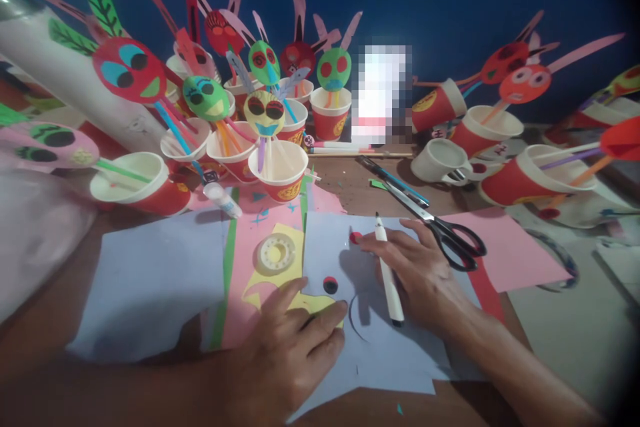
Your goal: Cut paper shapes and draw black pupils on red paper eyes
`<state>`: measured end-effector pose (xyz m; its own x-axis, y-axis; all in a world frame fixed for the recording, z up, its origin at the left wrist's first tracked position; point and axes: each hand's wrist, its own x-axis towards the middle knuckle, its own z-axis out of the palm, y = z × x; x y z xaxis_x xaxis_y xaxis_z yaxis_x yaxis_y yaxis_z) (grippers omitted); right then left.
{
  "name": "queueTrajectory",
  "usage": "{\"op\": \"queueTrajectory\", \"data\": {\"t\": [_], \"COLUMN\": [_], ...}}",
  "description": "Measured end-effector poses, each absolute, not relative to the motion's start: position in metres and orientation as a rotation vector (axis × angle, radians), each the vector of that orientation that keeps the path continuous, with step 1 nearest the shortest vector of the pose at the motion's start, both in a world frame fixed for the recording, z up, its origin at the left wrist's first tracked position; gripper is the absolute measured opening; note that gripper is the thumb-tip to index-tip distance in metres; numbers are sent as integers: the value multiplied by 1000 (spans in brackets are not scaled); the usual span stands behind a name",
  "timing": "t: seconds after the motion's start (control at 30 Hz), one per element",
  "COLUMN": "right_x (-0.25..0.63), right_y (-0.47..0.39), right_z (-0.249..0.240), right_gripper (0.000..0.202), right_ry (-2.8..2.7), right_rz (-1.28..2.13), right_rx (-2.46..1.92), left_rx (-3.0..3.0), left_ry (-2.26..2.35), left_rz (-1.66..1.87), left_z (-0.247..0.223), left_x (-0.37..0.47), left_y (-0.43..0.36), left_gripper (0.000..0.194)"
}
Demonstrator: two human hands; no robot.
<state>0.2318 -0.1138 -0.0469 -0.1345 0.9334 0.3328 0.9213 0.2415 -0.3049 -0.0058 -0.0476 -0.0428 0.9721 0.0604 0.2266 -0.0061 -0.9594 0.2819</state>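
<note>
My right hand grips a white marker between its fingers, its dark tip pointing up and away. The index fingertip of that hand touches a small red paper piece on the blue paper. A red and black paper disc lies on the same sheet, left of a drawn curved line. My left hand rests with fingers apart on the blue paper and the edge of a yellow paper piece. A white tape roll sits on yellow paper beyond it.
Black-handled scissors lie right of the blue paper, by pink paper. Red paper cups with paper puppet heads on straws line the back. A glue stick and a white mug stand among them. Another blue sheet lies left.
</note>
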Motion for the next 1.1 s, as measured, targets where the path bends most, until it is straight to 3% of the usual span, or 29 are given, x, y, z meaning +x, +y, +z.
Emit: {"op": "queueTrajectory", "data": {"t": [0.8, 1.1], "right_x": [233, 232], "right_y": [-110, -108], "right_z": [-53, -62], "right_gripper": [22, 21], "right_ry": [-2056, -2002], "right_rz": [7, 61], "right_rx": [-1661, -1639], "left_rx": [2969, 2981], "left_ry": [141, 166], "left_rz": [319, 95], "left_z": [-25, -25], "left_x": [18, 16], "left_y": [-67, -76], "left_gripper": [28, 26]}}
